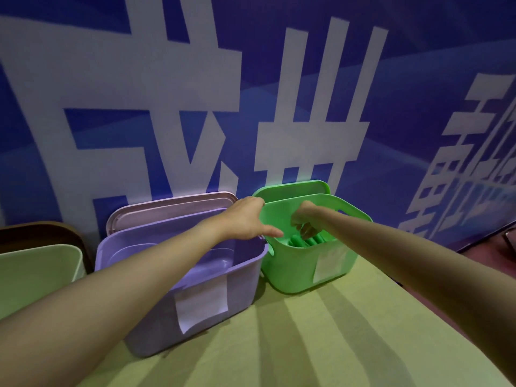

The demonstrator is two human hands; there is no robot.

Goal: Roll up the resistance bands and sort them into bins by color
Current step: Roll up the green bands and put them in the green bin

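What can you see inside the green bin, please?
Green rolled bands lie at the bottom of the green bin. The right hand reaching in and the bin's near wall hide the rest.

From my remote seat I see two bare forearms, no sleeves anywhere in view, no watch, bracelet or ring. Both hands, left (245,219) and right (304,219), are ungloved, beside the green bin (307,263), its label white.
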